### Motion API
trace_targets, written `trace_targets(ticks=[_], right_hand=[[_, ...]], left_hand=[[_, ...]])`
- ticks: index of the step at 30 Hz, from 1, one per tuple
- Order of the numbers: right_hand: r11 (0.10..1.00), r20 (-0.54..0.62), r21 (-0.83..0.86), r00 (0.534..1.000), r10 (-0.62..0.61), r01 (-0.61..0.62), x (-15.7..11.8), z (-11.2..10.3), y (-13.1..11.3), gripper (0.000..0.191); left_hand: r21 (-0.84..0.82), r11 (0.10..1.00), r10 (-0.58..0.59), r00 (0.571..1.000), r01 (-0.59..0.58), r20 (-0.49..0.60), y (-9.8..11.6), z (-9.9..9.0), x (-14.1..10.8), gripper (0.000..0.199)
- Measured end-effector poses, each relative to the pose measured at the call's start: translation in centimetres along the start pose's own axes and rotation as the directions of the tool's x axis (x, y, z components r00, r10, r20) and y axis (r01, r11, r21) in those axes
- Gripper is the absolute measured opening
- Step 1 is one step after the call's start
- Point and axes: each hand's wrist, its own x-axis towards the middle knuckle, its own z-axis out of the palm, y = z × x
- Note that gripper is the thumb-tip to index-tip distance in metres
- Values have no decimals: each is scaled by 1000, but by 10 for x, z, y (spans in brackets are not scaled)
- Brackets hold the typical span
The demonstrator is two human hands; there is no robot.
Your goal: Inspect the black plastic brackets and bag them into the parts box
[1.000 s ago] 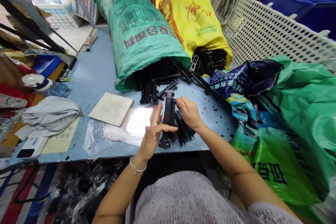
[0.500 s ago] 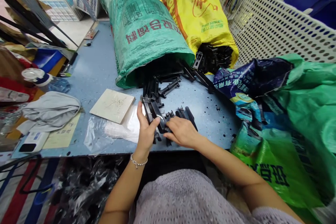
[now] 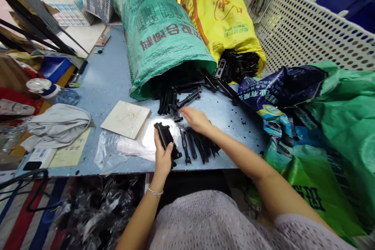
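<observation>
My left hand (image 3: 163,157) is closed around a small bundle of long black plastic parts (image 3: 167,137), held tilted just above the table's front edge. Stretched out with its fingers pointing left, my right hand (image 3: 197,119) is slightly blurred and beside the ends of loose black parts (image 3: 170,101) that spill from the green sack (image 3: 166,39); I see nothing held in it. Beneath my right wrist, a row of black parts (image 3: 191,146) lies side by side on the blue table (image 3: 99,74).
A yellow sack (image 3: 231,19) with more black parts at its mouth lies behind. Left of my hands are a pale square board (image 3: 126,119), clear plastic film (image 3: 109,152) and a grey cloth (image 3: 58,123). Crumpled bags (image 3: 336,117) and a white perforated crate (image 3: 316,27) border the right.
My right hand has left the bundle and moved up towards the parts at the green sack. My left hand has come slightly lower, still holding its parts. The row on the table shows more fully.
</observation>
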Motion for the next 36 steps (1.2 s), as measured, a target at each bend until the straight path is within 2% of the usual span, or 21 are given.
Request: trace_targets(ticks=[2,3,6,8,10,11,13,14,16,18,19,21,23,25,28,30,32,34,36], right_hand=[[973,-81,-229,996,-26,7,36,-15,29,40],[950,-54,-313,998,-33,15,49,-22,43,42],[915,21,-402,1000,2,7,61,-36,65,35],[964,-7,-264,1000,4,-5,43,-38,60,32],[998,-7,34,999,-45,45,13,-34,43,32],[975,28,204,995,-92,85,-5,-32,32,32],[906,137,410,975,-176,106,-37,-30,9,33],[902,168,419,968,-186,100,-50,-32,-2,33],[955,164,289,979,-123,72,-68,-41,-16,36],[997,40,65,998,-40,37,-72,-54,-23,37],[998,-30,-36,998,-47,46,-70,-59,-23,38],[973,-110,-182,980,-164,143,-60,-64,-22,43],[919,-85,-246,938,-337,308,-44,-60,-18,51],[890,-47,-229,909,-414,394,-29,-51,-15,57],[946,-21,-117,951,-307,303,-22,-40,-19,56],[968,30,-41,969,-246,247,-33,-33,-27,52],[946,98,-14,942,-321,324,-56,-23,-39,46],[907,105,-14,902,-418,421,-83,-6,-51,42],[914,78,21,911,-405,405,-107,13,-60,42]], left_hand=[[-21,995,-92,994,93,50,-16,12,-7,75],[10,995,-101,993,100,55,-22,17,-10,71],[158,987,-31,998,22,52,-22,22,-9,60],[160,986,39,997,-51,73,-6,18,0,62],[8,993,116,988,-117,103,16,15,14,73],[-103,986,142,981,-129,130,28,15,22,78],[-308,948,151,961,-75,231,49,19,35,76],[-376,926,137,948,-19,288,58,21,40,68],[-432,898,84,934,80,348,69,25,43,53],[-439,890,35,945,119,326,73,25,41,47],[-435,891,13,950,130,311,74,24,39,46],[-435,879,-41,941,194,337,76,20,33,43],[-468,825,-112,903,317,414,79,18,27,38],[-513,751,-169,872,416,460,81,17,24,36],[-587,693,-208,895,419,394,80,15,28,35],[-622,677,-230,916,393,328,77,11,33,35],[-645,652,-260,916,399,305,73,5,36,34],[-652,624,-280,903,429,326,70,1,35,34],[-636,627,-280,892,450,355,67,-1,28,33]])
